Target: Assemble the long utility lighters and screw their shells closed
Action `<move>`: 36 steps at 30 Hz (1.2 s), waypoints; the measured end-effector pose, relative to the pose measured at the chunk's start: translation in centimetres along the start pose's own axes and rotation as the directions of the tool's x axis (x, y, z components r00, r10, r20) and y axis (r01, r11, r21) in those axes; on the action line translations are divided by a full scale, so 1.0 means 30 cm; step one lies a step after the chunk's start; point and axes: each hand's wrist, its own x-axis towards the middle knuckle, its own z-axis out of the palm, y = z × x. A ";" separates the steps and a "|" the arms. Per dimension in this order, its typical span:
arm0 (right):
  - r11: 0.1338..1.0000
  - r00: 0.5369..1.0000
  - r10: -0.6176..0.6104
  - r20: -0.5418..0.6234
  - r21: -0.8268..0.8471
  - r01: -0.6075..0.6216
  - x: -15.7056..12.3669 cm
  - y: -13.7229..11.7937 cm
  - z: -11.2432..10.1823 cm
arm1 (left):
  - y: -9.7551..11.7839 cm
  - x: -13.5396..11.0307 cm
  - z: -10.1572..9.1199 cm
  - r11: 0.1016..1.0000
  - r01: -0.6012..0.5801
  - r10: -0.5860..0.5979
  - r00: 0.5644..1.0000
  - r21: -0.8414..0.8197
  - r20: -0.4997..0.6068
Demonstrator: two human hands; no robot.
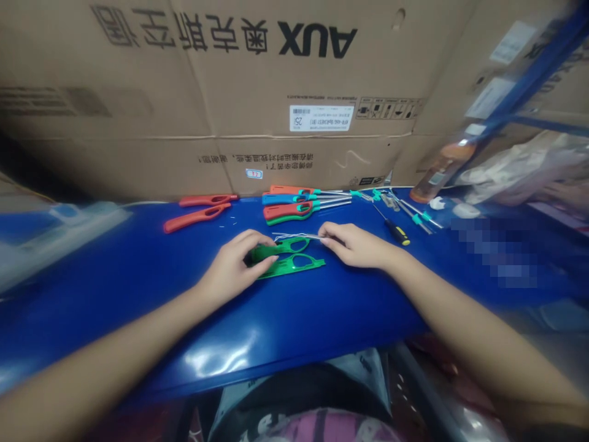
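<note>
My left hand [239, 256] curls around the back end of a green lighter shell half [291, 247], fingers and thumb closed on it. Just in front of it lies a second green shell half [304, 266], flat on the blue table, its hollow inside showing. With thumb and fingertips my right hand [350, 242] pinches a thin metal rod [313, 236]. White wires [289, 234] run left from the rod above the upper green shell; whether they touch the shell I cannot tell.
Assembled lighters [288, 210] lie grouped behind my hands. Two red shell parts [197, 217] are at the back left. A screwdriver [398, 232], metal rods with teal ends [416, 216] and an orange-capped bottle [437, 178] are on the right. A large cardboard box [221, 98] walls the back.
</note>
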 end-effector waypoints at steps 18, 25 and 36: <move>0.999 0.998 -0.017 0.057 0.044 0.014 -0.007 0.003 -0.019 | 0.015 -0.007 0.006 0.998 -0.051 0.050 0.998 -0.029 -0.022; 0.997 0.997 0.049 0.062 -0.058 -0.045 -0.007 -0.026 -0.016 | 0.013 -0.013 0.011 0.997 -0.074 0.074 0.997 -0.018 -0.022; 0.949 0.984 0.174 -0.030 -0.262 -0.176 0.007 -0.052 0.025 | 0.053 -0.020 0.008 0.972 -0.233 0.232 0.972 -0.029 -0.041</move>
